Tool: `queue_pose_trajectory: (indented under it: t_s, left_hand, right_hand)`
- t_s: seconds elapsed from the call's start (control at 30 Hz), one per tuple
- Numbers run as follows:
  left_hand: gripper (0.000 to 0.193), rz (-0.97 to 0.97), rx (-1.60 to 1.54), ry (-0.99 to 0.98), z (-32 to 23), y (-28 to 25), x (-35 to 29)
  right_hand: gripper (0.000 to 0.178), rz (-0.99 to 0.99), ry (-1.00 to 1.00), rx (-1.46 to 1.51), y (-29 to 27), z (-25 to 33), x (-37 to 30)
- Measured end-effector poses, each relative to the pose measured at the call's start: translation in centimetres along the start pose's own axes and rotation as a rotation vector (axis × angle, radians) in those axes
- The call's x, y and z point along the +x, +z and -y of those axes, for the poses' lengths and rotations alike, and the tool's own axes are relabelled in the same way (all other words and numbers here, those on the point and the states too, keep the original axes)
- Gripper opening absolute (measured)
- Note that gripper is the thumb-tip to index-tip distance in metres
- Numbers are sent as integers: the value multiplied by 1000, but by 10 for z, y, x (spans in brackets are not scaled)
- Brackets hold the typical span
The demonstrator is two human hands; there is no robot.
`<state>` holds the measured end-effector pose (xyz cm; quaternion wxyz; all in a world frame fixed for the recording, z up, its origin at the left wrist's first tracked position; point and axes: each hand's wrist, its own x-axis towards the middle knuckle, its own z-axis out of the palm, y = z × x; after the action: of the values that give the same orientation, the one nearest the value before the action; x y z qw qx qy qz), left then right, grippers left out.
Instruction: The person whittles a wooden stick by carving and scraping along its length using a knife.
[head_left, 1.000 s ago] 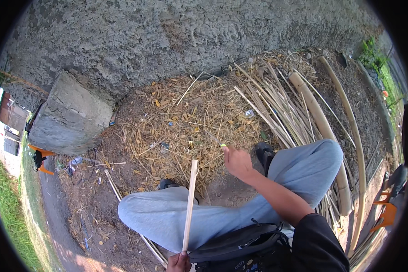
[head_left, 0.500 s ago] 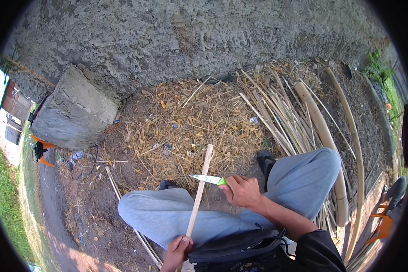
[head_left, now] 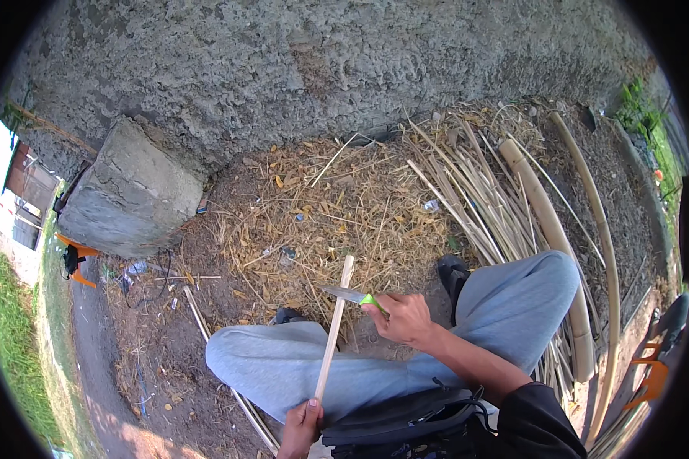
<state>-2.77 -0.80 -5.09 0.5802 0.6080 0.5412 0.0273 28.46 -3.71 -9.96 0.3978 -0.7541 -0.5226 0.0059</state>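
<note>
My left hand [head_left: 302, 425] is closed round the lower end of a pale bamboo strip [head_left: 331, 340], which slants up and away from me between my knees. My right hand [head_left: 403, 316] grips the green handle of a knife [head_left: 346, 294]. Its blade lies across the strip's upper part, tip pointing left. Whether the edge bites into the strip cannot be made out. Most of the handle is hidden inside my fingers.
Split bamboo strips [head_left: 486, 203] lie in a heap at the right, beside a thick bamboo pole [head_left: 543, 199] and a thinner curved pole [head_left: 592, 191]. A concrete block [head_left: 134, 191] stands at the left by the rough wall [head_left: 283, 76]. Shavings and dry leaves [head_left: 329, 206] cover the ground ahead.
The bamboo strip's upper end has dropped slightly towards me. The knife has tilted, its handle a little nearer and its blade turned so it looks darker. Both hands keep their holds.
</note>
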Motion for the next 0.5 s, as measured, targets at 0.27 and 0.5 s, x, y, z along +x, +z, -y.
queue_pose_trajectory:
  t_s: [0.27,0.5]
  left_hand:
    - [42,21,-92,-58,14,-3,3]
    - [40,58,-126,-122,-3,-8,-2]
  right_hand:
    - [23,7,40,28,4,1,7]
    - [23,-39,25,7,9,6,7]
